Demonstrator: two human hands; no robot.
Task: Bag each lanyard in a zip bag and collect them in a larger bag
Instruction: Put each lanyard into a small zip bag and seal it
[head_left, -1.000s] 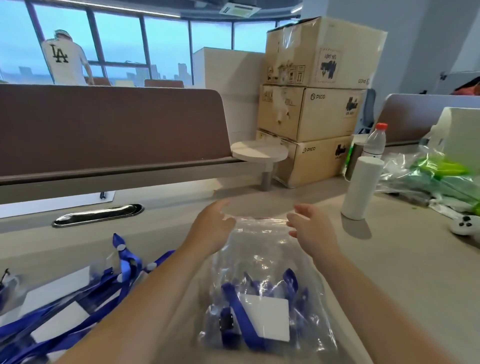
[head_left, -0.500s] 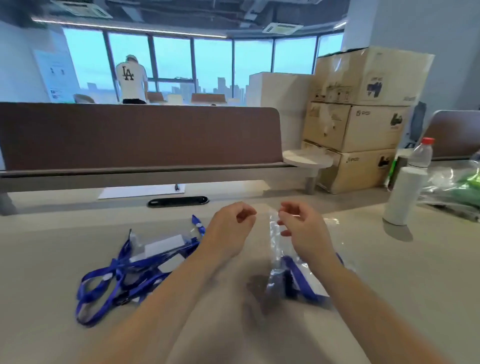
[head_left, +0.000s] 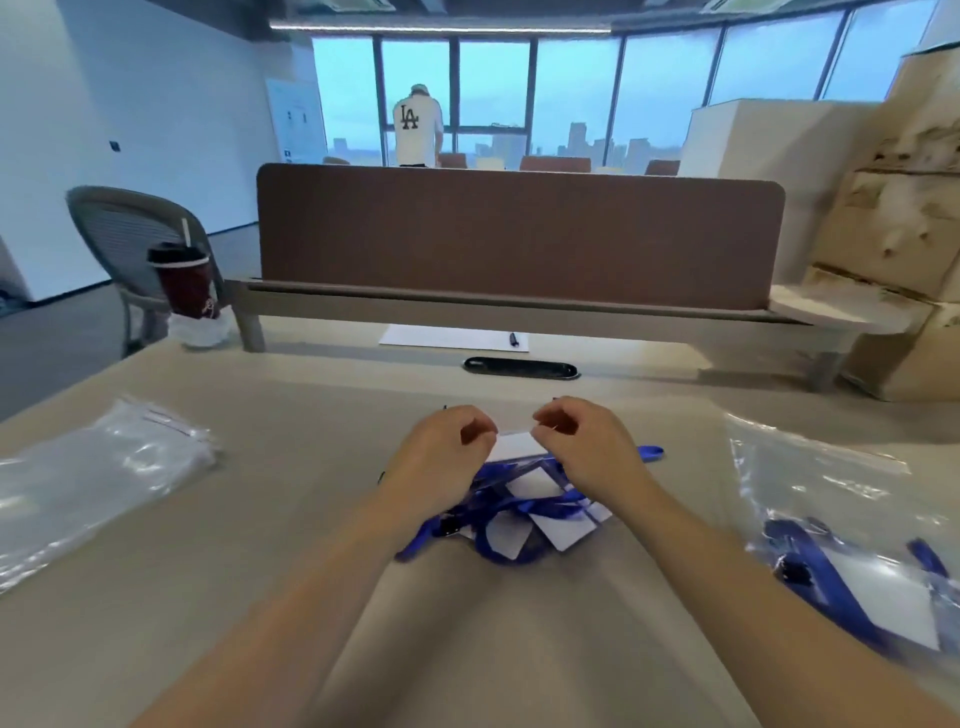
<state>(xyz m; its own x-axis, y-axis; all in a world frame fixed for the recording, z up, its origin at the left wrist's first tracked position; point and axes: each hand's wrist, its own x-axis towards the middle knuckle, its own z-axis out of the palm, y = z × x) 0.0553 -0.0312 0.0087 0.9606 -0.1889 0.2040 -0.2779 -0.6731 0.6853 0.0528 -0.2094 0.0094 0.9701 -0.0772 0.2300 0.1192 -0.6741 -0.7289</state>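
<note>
Blue ribbon lanyards with white cards lie in a loose tangle at the middle of the beige table, directly under both hands. The left hand and right hand hover close together over the far edge of the pile, fingers curled in. Each pinches one end of a small white card between thumb and forefinger, though blur hides the exact contact. A flat stack of small clear zip bags rests well apart on the left side of the table. On the right lies a large clear plastic bag holding bagged blue lanyards and their white cards. Farther back, near the brown fabric desk partition, sits a white sheet of paper with a black pen on it. At the table's far left corner stands a dark-red cup with a straw.
</note>
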